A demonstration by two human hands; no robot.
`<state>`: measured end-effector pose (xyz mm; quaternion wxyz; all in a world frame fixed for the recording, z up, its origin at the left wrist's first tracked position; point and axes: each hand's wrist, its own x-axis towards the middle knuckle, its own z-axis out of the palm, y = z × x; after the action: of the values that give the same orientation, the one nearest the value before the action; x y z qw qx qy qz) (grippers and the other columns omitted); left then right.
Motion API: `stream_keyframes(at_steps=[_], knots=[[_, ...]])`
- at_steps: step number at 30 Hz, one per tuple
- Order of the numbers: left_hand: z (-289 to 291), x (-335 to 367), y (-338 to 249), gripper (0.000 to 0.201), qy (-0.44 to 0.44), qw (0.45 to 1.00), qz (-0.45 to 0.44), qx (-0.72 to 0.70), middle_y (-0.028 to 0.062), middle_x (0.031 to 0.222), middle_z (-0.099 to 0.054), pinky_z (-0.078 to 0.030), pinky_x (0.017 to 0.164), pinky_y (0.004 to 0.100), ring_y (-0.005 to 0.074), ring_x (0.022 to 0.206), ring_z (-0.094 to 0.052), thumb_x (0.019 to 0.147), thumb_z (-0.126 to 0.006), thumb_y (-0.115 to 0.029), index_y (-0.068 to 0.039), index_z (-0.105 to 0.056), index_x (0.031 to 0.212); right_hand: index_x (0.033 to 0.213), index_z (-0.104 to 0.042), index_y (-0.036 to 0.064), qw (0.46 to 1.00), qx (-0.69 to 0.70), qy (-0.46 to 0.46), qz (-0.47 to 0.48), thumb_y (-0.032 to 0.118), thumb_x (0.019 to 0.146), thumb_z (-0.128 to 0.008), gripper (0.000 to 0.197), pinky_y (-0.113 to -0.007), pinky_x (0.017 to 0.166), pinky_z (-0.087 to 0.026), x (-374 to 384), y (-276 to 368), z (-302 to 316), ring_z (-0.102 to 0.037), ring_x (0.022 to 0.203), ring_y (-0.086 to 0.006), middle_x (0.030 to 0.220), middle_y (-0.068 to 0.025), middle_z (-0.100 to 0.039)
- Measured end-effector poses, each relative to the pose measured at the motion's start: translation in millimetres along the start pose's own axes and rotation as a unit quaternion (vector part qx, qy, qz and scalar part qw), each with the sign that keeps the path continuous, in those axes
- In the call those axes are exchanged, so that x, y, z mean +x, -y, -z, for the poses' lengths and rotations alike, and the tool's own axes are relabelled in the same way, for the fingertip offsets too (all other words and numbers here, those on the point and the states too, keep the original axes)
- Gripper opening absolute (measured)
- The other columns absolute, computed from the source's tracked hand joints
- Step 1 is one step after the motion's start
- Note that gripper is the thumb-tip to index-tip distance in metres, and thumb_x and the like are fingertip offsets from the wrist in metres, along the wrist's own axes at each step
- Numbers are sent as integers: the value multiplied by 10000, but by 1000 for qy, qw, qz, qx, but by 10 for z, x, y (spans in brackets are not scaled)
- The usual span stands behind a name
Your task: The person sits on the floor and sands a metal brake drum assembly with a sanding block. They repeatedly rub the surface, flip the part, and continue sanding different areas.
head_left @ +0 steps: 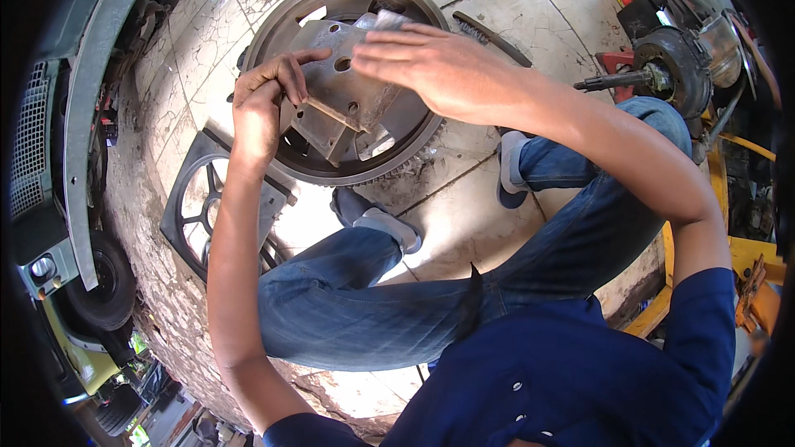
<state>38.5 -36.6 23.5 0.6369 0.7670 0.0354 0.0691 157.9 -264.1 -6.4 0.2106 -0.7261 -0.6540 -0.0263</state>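
A worn steel plate with several round holes [324,40] rests tilted on a large round flywheel with a toothed rim [275,21]. My left hand [267,99] grips the plate's left edge, its fingers curled and the index finger stretched over the top. Flat over the plate's right side lies my right hand [431,66], fingers extended and close together. Just beyond those fingers is a small grey piece [387,20]; whether it is loose or under the hand I cannot make out. The plate's underside is hidden.
A wire brush [490,37] lies right of the flywheel on the cracked tile floor. A black fan shroud [184,199] lies at the left. At the right stand a shafted machine part [675,70] and a yellow metal frame [658,310]. A vehicle [33,141] stands far left.
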Motion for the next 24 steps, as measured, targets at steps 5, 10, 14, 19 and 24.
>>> stream_keyframes(at_steps=[5, 10, 14, 19, 24], knots=[[36, -25, 30, 185, 0, 1000, 13, 13, 90, 680, -495, -401, 999, 393, 359, 1208, -591, 714, -364, 10, -36, -484, 581, 1393, -533, 48, 996, 57, 59, 19, -21, 922, -576, 478, -458, 1237, -270, -93, 350, 45, -427, 1421, -260, 1479, -114, -519], [50, -4, 31, 177, 18, 1000, 12, 14, 88, 692, -489, -380, 1009, 394, 364, 1242, -576, 719, -371, 1, -42, -473, 580, 1382, -542, 34, 998, 13, 45, -33, -27, 930, -555, 456, -460, 1244, -256, -57, 177, -17, -402, 1437, -261, 1489, -122, -506], [58, -14, 51, 180, 14, 999, 16, 24, 90, 685, -483, -387, 1007, 388, 362, 1237, -578, 727, -370, -2, -36, -467, 579, 1383, -544, 35, 997, 38, 54, 40, -25, 923, -554, 464, -454, 1243, -265, -125, 369, 51, -414, 1431, -255, 1501, -110, -494], [15, 0, 6, 226, 9, 999, -6, 41, 106, 650, -523, -452, 980, 383, 338, 1139, -633, 721, -345, 34, 2, -516, 577, 1416, -514, 57, 999, -22, 39, -27, -6, 916, -582, 509, -454, 1240, -267, -57, 77, 46, -413, 1433, -247, 1512, -100, -484], [10, -11, 31, 231, 4, 999, 1, 42, 105, 651, -529, -447, 995, 387, 331, 1139, -634, 730, -349, 28, 2, -517, 575, 1424, -505, 56, 996, 37, 73, 31, 4, 930, -567, 500, -471, 1238, -267, -118, 291, 24, -390, 1445, -263, 1521, -110, -470]])
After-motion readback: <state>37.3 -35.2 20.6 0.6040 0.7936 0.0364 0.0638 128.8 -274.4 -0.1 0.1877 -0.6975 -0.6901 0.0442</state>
